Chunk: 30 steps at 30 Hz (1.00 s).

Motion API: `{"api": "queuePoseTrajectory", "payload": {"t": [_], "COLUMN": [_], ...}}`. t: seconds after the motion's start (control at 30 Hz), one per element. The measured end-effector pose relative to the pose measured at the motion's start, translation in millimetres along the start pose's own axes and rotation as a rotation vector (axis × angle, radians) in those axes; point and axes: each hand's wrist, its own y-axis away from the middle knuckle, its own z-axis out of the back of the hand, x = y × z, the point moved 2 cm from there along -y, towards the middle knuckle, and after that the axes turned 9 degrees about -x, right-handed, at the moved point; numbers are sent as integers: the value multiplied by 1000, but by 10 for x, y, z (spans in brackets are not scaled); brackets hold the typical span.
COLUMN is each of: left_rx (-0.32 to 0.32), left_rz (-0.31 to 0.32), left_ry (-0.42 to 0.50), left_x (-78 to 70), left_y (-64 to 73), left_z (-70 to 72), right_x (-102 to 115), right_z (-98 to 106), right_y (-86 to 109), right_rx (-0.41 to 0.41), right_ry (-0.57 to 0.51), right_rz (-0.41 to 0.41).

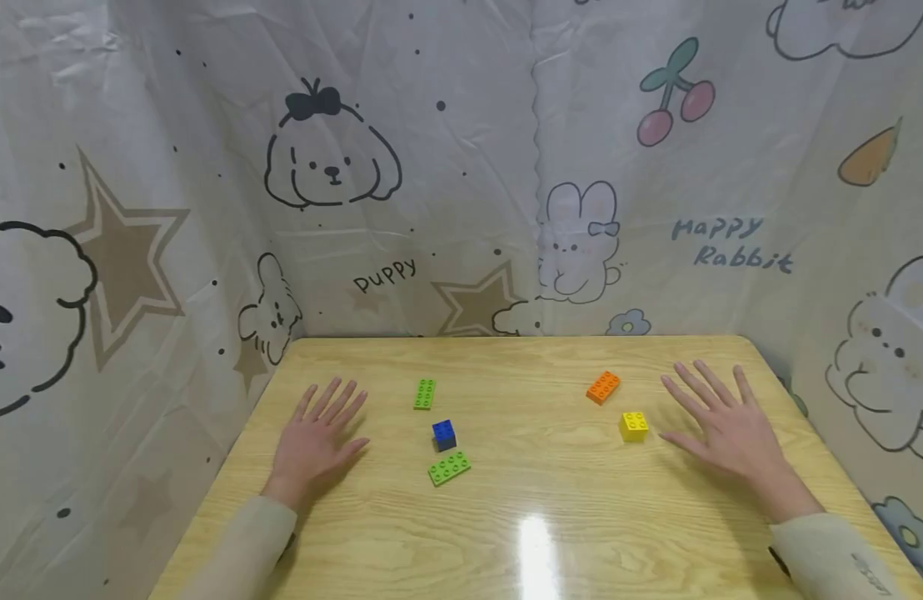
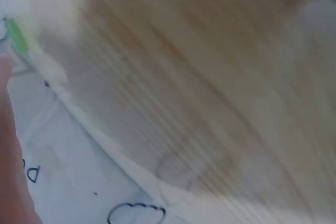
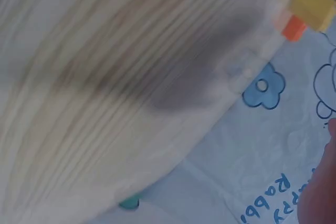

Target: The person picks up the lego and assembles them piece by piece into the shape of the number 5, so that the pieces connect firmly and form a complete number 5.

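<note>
Nearest us, a left sleeve [image 1: 244, 542] and a right sleeve [image 1: 829, 554] reach in from the lower corners, and between them we see a bright reflection [image 1: 536, 558] on the wood-grain table [image 1: 536, 492]. Beyond the cuffs, we see the left hand [image 1: 315, 437] with its fingers straight and fanned, holding nothing. The right hand [image 1: 731, 429] is spread just as wide, also with nothing in its grasp. We cannot tell whether either palm touches the wood.

Between the hands, we find the near green brick [image 1: 450, 468] lying flat and slanted, studs up. Just behind it sits the blue brick [image 1: 444, 435]. The yellow brick [image 1: 634, 427] stands near the right thumb, apart from it. Farther back, we see the orange brick [image 1: 603, 387] lying at a slant and, toward the left hand, the far green brick [image 1: 424, 394]. The right wrist view shows us yellow and orange, blurred.

Past the table's back edge, we face a pale cloth [image 1: 469, 50] printed with a puppy, a rabbit [image 1: 581, 250], stars, cherries [image 1: 655, 128] and lettering.
</note>
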Motion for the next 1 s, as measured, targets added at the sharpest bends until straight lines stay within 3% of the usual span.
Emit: {"api": "queuePoseTrajectory", "payload": {"t": [0.13,0.3,0.4,0.57,0.73,0.87,1.0], "left_rx": [7,26,43,156,242,275,285], "left_rz": [45,144,234,449,601,669,668], "left_ry": [45,207,395,771,1001,1097,1109], "left_x": [-144,-398,-559,-769,-930,-1026,-1100], "left_y": [-64,-131,-167,-205,-166,-117,-98], "left_z": [39,96,126,135,104,75,64], "right_x": [125,255,278,301,325,341,363], "right_z": [19,71,81,46,-26,-84,-152], "right_y": [-79,-188,-233,-271,-285,-260,-212], "right_rx": [42,134,190,232,284,337,361], "right_ry": [-95,-285,-409,-584,-689,-739,-773], "right_rz": [-101,-282,-390,-493,-542,-599,-607]}}
